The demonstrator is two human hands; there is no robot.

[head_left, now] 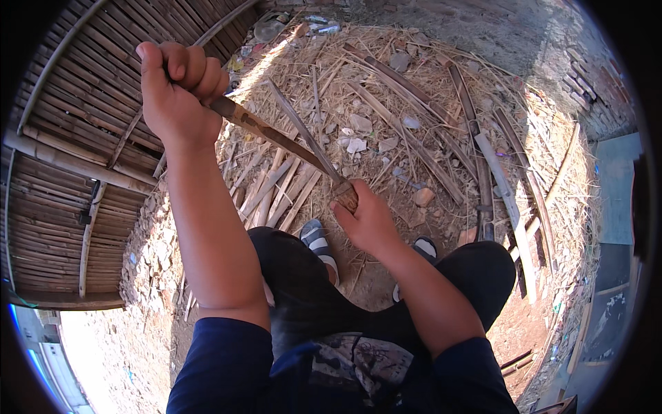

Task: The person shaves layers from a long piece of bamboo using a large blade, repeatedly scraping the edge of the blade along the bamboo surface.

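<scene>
My left hand (176,90) is raised at the upper left, its fist shut around the far end of a long brown blade-like tool (276,134). The tool slants down to the right to its wooden handle (347,195), which my right hand (365,221) grips above my knees. A thin bamboo strip (296,124) runs close alongside the tool. I cannot tell whether the strip touches it. I am sitting, with my dark trousers and striped sandals (317,238) below both hands.
A woven bamboo panel (69,138) fills the left side. Split bamboo strips (272,193) lie on the dirt by my feet. Longer bamboo pieces (483,159) and straw cover the ground ahead. A brick wall (593,83) stands at the upper right.
</scene>
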